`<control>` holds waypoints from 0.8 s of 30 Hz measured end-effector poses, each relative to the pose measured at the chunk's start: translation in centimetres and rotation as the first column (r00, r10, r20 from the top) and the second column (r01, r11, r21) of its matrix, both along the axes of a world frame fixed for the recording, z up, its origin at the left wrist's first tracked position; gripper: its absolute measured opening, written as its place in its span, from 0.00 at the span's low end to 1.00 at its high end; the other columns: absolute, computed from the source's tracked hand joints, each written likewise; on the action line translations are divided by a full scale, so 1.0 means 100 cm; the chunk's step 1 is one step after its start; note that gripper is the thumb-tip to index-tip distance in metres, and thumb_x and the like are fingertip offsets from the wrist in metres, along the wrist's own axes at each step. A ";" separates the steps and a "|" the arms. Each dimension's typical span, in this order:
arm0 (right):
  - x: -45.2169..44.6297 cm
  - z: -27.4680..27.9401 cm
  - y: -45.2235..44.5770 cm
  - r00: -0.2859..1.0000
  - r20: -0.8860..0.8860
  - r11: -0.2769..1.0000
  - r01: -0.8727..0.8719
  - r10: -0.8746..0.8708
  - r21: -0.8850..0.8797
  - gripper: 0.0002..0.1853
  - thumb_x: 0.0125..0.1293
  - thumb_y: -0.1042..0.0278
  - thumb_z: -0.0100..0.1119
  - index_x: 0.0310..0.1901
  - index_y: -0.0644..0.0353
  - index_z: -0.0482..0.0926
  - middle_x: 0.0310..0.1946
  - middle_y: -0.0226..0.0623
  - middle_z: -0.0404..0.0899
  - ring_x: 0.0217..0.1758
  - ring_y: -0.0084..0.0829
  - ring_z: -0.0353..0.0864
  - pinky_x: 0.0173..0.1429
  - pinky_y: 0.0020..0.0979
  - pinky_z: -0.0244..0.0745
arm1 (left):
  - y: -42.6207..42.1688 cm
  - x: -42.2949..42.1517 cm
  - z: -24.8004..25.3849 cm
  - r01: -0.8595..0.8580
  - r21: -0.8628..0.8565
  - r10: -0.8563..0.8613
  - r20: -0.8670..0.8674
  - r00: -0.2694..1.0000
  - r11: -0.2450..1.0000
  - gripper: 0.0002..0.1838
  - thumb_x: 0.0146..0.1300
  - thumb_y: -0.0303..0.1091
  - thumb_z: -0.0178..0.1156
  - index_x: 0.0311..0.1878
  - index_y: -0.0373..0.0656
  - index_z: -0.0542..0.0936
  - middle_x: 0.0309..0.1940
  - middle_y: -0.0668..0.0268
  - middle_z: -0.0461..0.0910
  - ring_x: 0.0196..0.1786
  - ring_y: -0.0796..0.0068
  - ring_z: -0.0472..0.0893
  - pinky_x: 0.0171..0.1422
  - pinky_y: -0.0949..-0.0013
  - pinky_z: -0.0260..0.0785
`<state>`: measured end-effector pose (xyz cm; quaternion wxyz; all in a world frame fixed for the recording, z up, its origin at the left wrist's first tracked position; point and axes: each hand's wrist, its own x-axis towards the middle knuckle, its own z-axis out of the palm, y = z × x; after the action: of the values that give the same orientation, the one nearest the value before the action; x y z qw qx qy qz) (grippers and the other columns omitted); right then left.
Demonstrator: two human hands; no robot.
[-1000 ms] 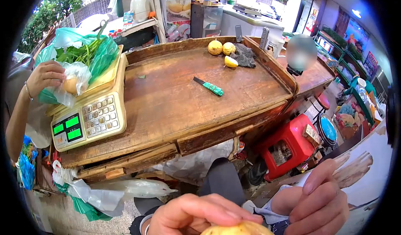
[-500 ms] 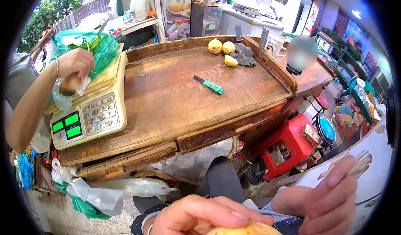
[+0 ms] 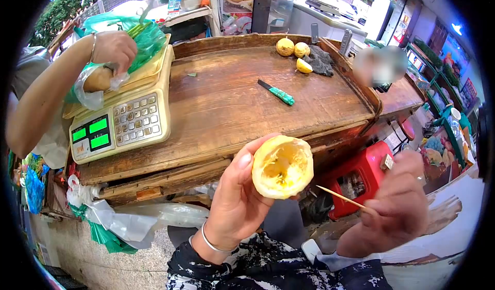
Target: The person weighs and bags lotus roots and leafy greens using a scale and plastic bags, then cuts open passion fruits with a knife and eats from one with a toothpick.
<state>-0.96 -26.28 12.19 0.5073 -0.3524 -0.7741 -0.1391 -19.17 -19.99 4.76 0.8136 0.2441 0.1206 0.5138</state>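
My left hand [image 3: 229,199] is closed around a hollowed yellow passion fruit [image 3: 281,168], its cut opening turned toward me and pale pulp lining the inside. To the right, my right hand [image 3: 394,212] pinches a thin wooden toothpick [image 3: 341,196], whose tip points at the fruit but stays apart from it. A knife [image 3: 278,94] with a green-wrapped handle lies on the wooden table [image 3: 221,119]. Two whole yellow fruits [image 3: 285,47] and a cut piece [image 3: 304,66] rest by a dark grey cloth [image 3: 320,60] at the back.
On the left stands a digital scale [image 3: 135,119] with green displays. Another person's hand [image 3: 111,52] grips a plastic bag [image 3: 95,86] over it, beside a green bag of vegetables [image 3: 147,37]. A red stool [image 3: 379,158] is below the table's right side.
My left hand has risen with the fruit, bringing its hollow inside into full view. The toothpick in my right hand now shows. The other person's hand has shifted slightly over the scale.
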 end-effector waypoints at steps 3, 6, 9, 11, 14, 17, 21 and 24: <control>-0.013 -0.010 0.013 0.998 -0.060 0.999 -0.003 0.000 -0.049 0.11 0.38 0.75 0.70 0.25 0.55 0.79 0.16 0.25 0.72 0.24 0.28 0.68 0.38 0.33 0.58 | 0.003 -0.001 -0.002 -0.006 0.032 0.006 -0.017 1.000 0.999 0.30 0.67 0.53 0.41 0.64 0.42 0.62 0.57 0.40 0.67 0.51 0.50 0.77 0.46 0.59 0.78; -0.019 -0.014 0.024 0.995 0.010 0.994 0.100 -0.099 -0.044 0.10 0.39 0.75 0.70 0.24 0.55 0.78 0.16 0.26 0.73 0.26 0.31 0.70 0.37 0.32 0.61 | 0.002 -0.001 0.001 -0.034 0.065 0.038 -0.069 0.997 0.997 0.29 0.66 0.51 0.42 0.64 0.41 0.62 0.57 0.40 0.67 0.54 0.52 0.76 0.48 0.58 0.78; -0.023 -0.022 0.031 0.991 0.018 0.987 0.135 -0.134 -0.083 0.09 0.39 0.75 0.70 0.22 0.54 0.78 0.17 0.26 0.73 0.27 0.32 0.70 0.37 0.32 0.62 | 0.001 -0.002 0.001 -0.063 0.143 0.082 -0.130 0.988 0.988 0.29 0.65 0.49 0.45 0.64 0.41 0.62 0.57 0.40 0.67 0.57 0.53 0.74 0.51 0.57 0.76; -0.023 -0.026 0.030 0.994 0.012 0.989 0.111 -0.110 -0.098 0.09 0.39 0.75 0.70 0.22 0.54 0.78 0.17 0.26 0.73 0.27 0.33 0.70 0.38 0.32 0.62 | 0.000 -0.003 0.002 -0.077 0.180 0.103 -0.144 0.984 0.981 0.30 0.63 0.48 0.46 0.64 0.41 0.62 0.58 0.40 0.67 0.59 0.53 0.73 0.53 0.56 0.75; -0.020 -0.026 0.026 0.999 -0.008 0.989 0.049 -0.050 -0.141 0.09 0.40 0.74 0.70 0.22 0.54 0.77 0.17 0.26 0.73 0.27 0.32 0.70 0.38 0.32 0.62 | -0.002 -0.003 0.004 -0.119 0.193 0.152 -0.165 0.975 0.974 0.31 0.61 0.48 0.49 0.64 0.41 0.62 0.58 0.40 0.66 0.60 0.52 0.71 0.58 0.54 0.72; -0.019 -0.023 0.022 0.998 -0.019 0.990 0.052 -0.055 -0.133 0.09 0.40 0.74 0.70 0.22 0.55 0.78 0.17 0.26 0.73 0.26 0.32 0.70 0.37 0.32 0.61 | -0.005 -0.005 0.004 -0.118 0.217 0.155 -0.162 0.975 0.969 0.32 0.59 0.48 0.51 0.64 0.41 0.62 0.58 0.39 0.66 0.61 0.51 0.70 0.61 0.53 0.68; -0.017 -0.020 0.014 0.999 -0.044 0.996 -0.007 0.004 -0.084 0.09 0.38 0.73 0.71 0.22 0.54 0.79 0.16 0.24 0.72 0.24 0.28 0.68 0.36 0.33 0.60 | -0.022 -0.009 0.013 -0.085 0.255 0.122 -0.134 0.983 0.963 0.35 0.56 0.51 0.57 0.63 0.41 0.62 0.58 0.36 0.66 0.61 0.47 0.69 0.63 0.49 0.65; -0.009 -0.012 0.005 0.972 -0.033 0.971 -0.232 0.231 -0.049 0.10 0.34 0.70 0.73 0.21 0.52 0.80 0.16 0.19 0.72 0.22 0.24 0.67 0.37 0.33 0.58 | -0.041 -0.017 0.023 -0.002 0.279 0.032 -0.102 0.994 0.960 0.37 0.54 0.54 0.64 0.60 0.43 0.63 0.54 0.29 0.65 0.54 0.38 0.73 0.52 0.42 0.72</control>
<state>-1.84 -25.79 10.99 0.5209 -0.2746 -0.8064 -0.0539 -20.88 -24.05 7.05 0.7592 0.3819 0.0922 0.5189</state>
